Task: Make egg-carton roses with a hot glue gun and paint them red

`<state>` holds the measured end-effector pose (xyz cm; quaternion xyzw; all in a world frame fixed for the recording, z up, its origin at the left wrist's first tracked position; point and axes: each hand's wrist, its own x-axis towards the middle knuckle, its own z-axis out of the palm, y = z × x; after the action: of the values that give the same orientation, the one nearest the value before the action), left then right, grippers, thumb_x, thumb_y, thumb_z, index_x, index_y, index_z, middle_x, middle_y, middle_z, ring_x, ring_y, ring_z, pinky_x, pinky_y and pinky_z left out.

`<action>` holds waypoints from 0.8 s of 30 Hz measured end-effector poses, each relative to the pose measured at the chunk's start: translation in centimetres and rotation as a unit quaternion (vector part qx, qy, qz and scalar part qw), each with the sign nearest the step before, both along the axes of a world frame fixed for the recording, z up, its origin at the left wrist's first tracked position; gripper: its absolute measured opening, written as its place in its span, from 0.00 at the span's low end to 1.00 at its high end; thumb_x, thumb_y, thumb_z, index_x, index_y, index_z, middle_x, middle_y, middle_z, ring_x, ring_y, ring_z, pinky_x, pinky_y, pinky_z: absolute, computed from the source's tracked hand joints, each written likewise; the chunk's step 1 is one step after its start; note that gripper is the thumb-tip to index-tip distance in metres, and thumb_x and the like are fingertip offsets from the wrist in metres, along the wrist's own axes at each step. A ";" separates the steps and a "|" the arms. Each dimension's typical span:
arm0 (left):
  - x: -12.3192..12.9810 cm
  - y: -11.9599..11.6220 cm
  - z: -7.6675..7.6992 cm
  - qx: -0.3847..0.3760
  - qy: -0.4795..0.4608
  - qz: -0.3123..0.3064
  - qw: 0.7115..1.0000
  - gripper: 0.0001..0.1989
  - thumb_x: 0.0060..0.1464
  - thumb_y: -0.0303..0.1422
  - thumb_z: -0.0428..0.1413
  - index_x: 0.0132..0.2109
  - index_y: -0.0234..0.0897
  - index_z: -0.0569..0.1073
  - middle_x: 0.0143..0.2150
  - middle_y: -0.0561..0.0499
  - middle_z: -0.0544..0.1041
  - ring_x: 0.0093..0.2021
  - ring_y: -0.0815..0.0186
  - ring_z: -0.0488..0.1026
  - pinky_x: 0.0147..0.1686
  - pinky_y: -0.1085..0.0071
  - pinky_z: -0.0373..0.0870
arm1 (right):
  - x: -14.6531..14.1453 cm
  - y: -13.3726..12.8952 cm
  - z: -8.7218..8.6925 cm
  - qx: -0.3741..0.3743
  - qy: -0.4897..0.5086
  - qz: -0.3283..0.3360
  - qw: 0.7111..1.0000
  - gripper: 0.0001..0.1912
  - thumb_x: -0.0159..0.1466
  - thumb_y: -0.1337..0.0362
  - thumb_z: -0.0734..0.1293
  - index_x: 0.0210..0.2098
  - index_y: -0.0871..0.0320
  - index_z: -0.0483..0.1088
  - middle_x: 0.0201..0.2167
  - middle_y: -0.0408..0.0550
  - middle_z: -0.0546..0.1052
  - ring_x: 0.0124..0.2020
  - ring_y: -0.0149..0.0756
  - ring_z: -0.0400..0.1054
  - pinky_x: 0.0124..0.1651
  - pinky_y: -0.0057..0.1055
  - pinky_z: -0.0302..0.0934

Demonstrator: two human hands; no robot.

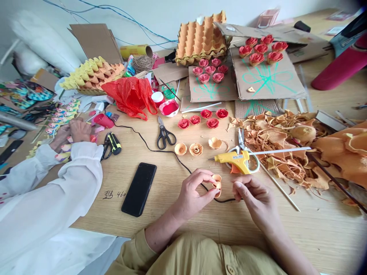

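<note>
In my left hand, thumb and fingers pinch a small orange flower cut from egg-carton material, tilted on its side. To its right, my right hand is closed in a pinch above the table; whatever lies between its fingertips is too small to make out. Just beyond my hands a yellow glue gun lies across white-handled scissors, with a white glue stick in its back end. Further off stand an orange cup, a layered orange flower and an orange petal piece.
Black scissors, a phone and a dark cord lie to the left. Red flowers stand behind, near a bowl of red paint. Carton scraps heap at right. A co-worker's hands work at far left.
</note>
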<state>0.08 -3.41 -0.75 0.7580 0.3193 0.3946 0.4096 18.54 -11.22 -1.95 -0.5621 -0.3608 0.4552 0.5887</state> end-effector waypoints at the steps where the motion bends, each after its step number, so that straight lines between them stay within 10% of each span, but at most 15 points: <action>1: 0.0 0.0 0.0 0.003 -0.002 0.000 1.000 0.06 0.56 0.25 0.65 0.40 0.37 0.76 0.43 0.46 0.80 0.44 0.63 0.80 0.48 0.67 0.77 | 0.2 -0.2 0.0 0.017 0.004 -0.022 1.000 0.13 0.68 0.53 0.71 0.33 0.54 0.74 0.21 0.40 0.71 0.21 0.30 0.63 0.25 0.27 0.60; 5: -0.1 0.0 0.0 0.015 -0.006 0.001 1.000 0.06 0.57 0.26 0.65 0.40 0.37 0.76 0.43 0.46 0.80 0.44 0.64 0.80 0.48 0.67 0.77 | 0.7 -0.6 -0.2 0.067 0.014 -0.102 0.992 0.13 0.73 0.54 0.65 0.34 0.53 0.71 0.19 0.38 0.63 0.21 0.30 0.55 0.25 0.28 0.54; 15: -0.3 -0.2 -0.4 0.034 -0.001 -0.033 0.999 0.05 0.60 0.29 0.65 0.43 0.39 0.77 0.45 0.46 0.82 0.47 0.62 0.80 0.48 0.65 0.77 | -1.0 0.9 0.1 -0.054 0.084 0.149 0.984 0.18 0.66 0.47 0.72 0.39 0.56 0.75 0.31 0.46 0.77 0.27 0.32 0.71 0.31 0.29 0.69; 24: 0.0 -0.2 -0.4 0.049 0.028 -0.042 0.998 0.03 0.62 0.31 0.63 0.43 0.39 0.77 0.45 0.46 0.82 0.47 0.62 0.81 0.49 0.65 0.78 | -0.8 1.0 0.1 -0.056 0.102 0.127 0.985 0.19 0.62 0.46 0.75 0.36 0.57 0.76 0.28 0.45 0.78 0.27 0.33 0.72 0.33 0.30 0.72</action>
<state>0.04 -3.60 -1.11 0.8006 0.2788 0.3709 0.3792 17.73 -10.27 -1.86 -0.4942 -0.3410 0.6006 0.5280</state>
